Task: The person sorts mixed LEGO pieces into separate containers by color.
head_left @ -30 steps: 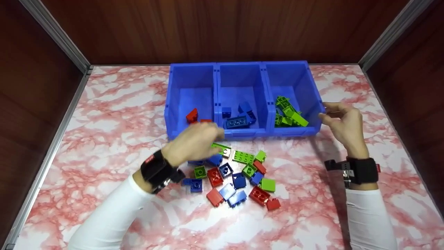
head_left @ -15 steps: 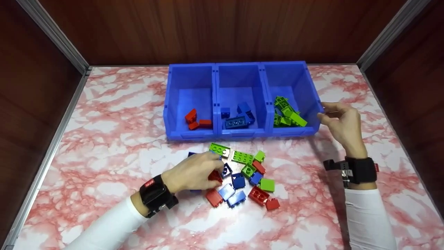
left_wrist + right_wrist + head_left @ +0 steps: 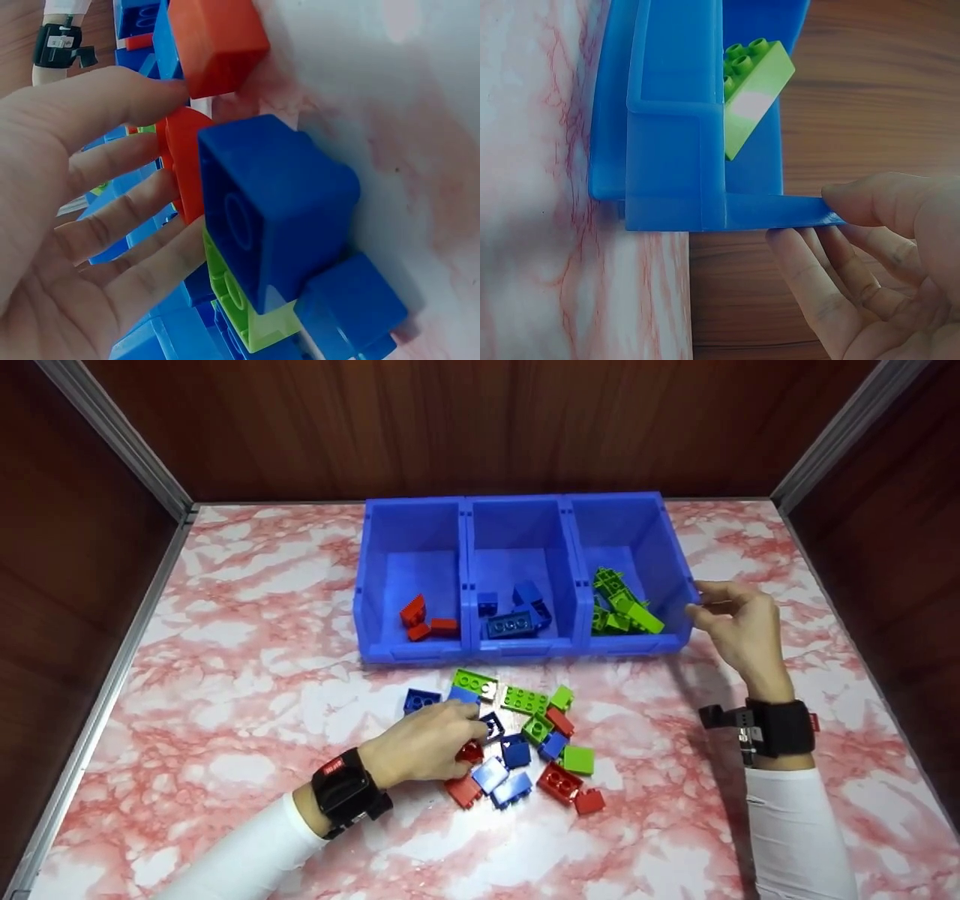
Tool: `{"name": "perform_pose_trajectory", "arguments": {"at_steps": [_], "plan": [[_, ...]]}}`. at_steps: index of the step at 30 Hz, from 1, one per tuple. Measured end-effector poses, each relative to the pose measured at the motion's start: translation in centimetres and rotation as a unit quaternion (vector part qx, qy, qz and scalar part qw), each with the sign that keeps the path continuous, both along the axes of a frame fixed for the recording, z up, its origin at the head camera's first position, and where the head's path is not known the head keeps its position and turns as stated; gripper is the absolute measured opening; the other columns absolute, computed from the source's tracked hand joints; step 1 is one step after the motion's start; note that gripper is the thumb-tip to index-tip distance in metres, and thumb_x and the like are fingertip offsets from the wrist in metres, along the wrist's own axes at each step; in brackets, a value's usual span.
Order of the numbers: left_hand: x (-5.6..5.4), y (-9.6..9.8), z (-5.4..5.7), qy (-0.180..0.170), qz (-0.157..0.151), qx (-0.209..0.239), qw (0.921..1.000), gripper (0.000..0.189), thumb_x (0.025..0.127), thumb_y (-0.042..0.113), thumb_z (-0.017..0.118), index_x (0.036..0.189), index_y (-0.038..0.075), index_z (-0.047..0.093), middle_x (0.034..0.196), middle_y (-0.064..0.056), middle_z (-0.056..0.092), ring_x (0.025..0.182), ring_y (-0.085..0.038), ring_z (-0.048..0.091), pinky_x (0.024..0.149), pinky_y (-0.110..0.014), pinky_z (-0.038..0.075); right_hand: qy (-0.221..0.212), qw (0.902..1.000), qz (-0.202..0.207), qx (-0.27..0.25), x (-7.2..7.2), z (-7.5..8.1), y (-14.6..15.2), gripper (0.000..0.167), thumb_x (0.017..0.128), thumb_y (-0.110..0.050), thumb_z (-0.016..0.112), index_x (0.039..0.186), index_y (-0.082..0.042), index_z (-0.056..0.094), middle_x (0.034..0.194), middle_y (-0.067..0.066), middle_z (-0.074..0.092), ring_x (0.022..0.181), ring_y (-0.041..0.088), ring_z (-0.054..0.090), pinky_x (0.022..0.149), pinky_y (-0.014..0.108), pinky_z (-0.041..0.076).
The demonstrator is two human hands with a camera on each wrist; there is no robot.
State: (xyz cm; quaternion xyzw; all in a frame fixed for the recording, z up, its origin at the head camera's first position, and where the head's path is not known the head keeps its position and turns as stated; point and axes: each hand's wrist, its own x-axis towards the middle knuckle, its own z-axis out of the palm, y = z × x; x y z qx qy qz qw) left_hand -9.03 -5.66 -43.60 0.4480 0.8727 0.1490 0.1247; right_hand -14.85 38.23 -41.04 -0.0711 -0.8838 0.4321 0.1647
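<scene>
Over the left side of the brick pile, my left hand [image 3: 424,742] pinches a red toy brick [image 3: 470,751] between thumb and fingers. The left wrist view shows that red brick [image 3: 186,161] at the fingertips, beside a blue brick [image 3: 281,202] and a green brick [image 3: 255,315]. My right hand [image 3: 742,634] grips the right side wall of a blue three-compartment bin [image 3: 525,649]. In the right wrist view, its thumb and fingers lie on opposite faces of the wall [image 3: 780,211]. Part of the pile is hidden under my left hand.
Red bricks [image 3: 444,626] lie in the left compartment, blue bricks [image 3: 510,624] in the middle one, green bricks [image 3: 637,615] in the right one. Several loose bricks surround my left hand, including a green plate-like brick [image 3: 525,699]. Wood-grain panels [image 3: 480,427] enclose the table.
My left hand has come down from the bin's front edge to the pile and taken hold of a red brick, shifting slightly right since. The right hand keeps its grip on the bin.
</scene>
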Motion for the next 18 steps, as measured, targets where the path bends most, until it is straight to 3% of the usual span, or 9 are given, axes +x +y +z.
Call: {"name": "perform_pose_trajectory", "arguments": {"at_steps": [5, 8, 13, 18], "plan": [[-0.1, -0.1, 0.1, -0.014, 0.002, -0.001, 0.9999, 0.032, 0.081, 0.018, 0.087, 0.111, 0.015, 0.077, 0.107, -0.003, 0.068, 0.098, -0.02, 0.064, 0.087, -0.035, 0.06, -0.004, 1.0, -0.005, 0.003, 0.0, -0.1, 0.0, 0.035, 0.091, -0.006, 0.077, 0.124, 0.002, 0.075, 0.083, -0.031, 0.063, 0.08, -0.01, 0.063, 0.07, 0.004, 0.053], [-0.3, -0.3, 0.7, -0.023, 0.006, 0.007, 0.9997, 0.027, 0.081, 0.018, 0.085, 0.107, 0.016, 0.076, 0.105, -0.001, 0.066, 0.095, -0.018, 0.062, 0.083, -0.033, 0.059, -0.006, 0.9999, -0.008, 0.004, 0.1, -0.1, -0.1, 0.035, 0.09, -0.006, 0.078, 0.124, 0.001, 0.075, 0.083, -0.031, 0.064, 0.08, -0.01, 0.063, 0.071, 0.004, 0.053], [-0.9, -1.0, 2.6, -0.036, 0.013, 0.032, 0.9987, 0.025, 0.081, 0.015, 0.084, 0.104, 0.015, 0.074, 0.098, 0.0, 0.063, 0.085, -0.013, 0.056, 0.071, -0.025, 0.052, 0.006, 0.9999, -0.007, 0.013, 0.1, -0.1, 0.0, 0.033, 0.089, -0.006, 0.079, 0.122, 0.002, 0.076, 0.081, -0.032, 0.063, 0.078, -0.012, 0.063, 0.069, 0.003, 0.051], [-2.1, -1.9, 4.8, -0.057, 0.036, 0.043, 0.9968, 0.032, 0.086, 0.017, 0.082, 0.116, 0.012, 0.074, 0.109, -0.003, 0.069, 0.092, -0.016, 0.063, 0.081, -0.028, 0.06, 0.005, 0.9998, -0.004, 0.018, 0.0, -0.1, 0.1, 0.034, 0.09, -0.006, 0.078, 0.122, 0.002, 0.076, 0.081, -0.033, 0.062, 0.078, -0.012, 0.062, 0.07, 0.003, 0.051]]}}
